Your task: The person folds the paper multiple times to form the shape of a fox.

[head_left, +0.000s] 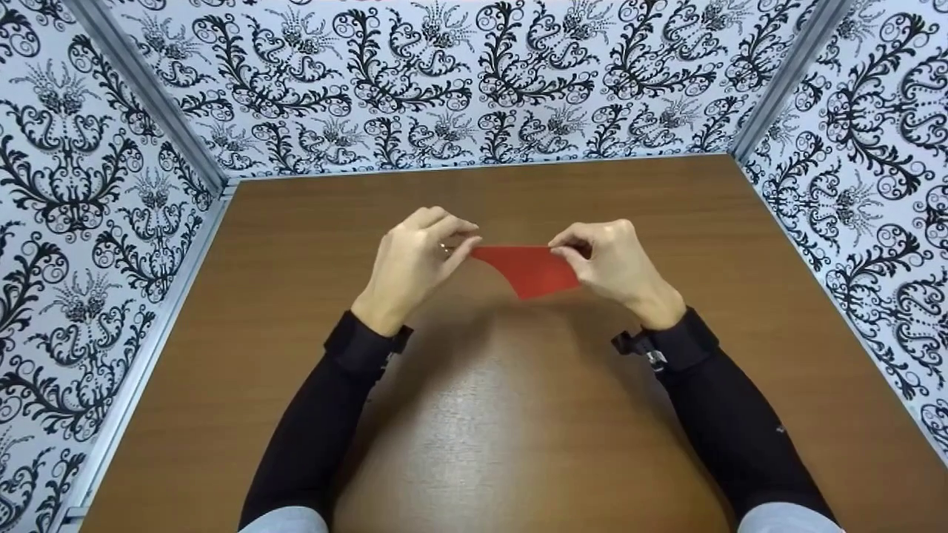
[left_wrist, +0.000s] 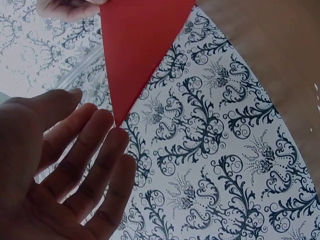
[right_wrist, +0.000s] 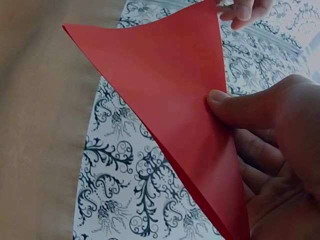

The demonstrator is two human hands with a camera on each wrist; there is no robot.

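A folded red sheet of paper (head_left: 529,270) is held up above the table, its upper edge nearly level and its lower left edge curved inward. My right hand (head_left: 611,263) pinches it near the upper right, thumb (right_wrist: 225,102) on the near face and fingers behind. In the right wrist view the paper (right_wrist: 165,85) shows two layers along its long edge. My left hand (head_left: 415,255) is at the paper's left corner. The left wrist view shows its fingers (left_wrist: 112,157) loosely bent, fingertips by the pointed tip of the paper (left_wrist: 137,45), thumb apart from them.
Beneath both hands spreads a brown wooden table (head_left: 474,414). Walls with a black floral pattern (head_left: 415,81) stand at the back and on both sides, joined by grey metal posts (head_left: 148,89). A black band (head_left: 366,344) wraps each wrist.
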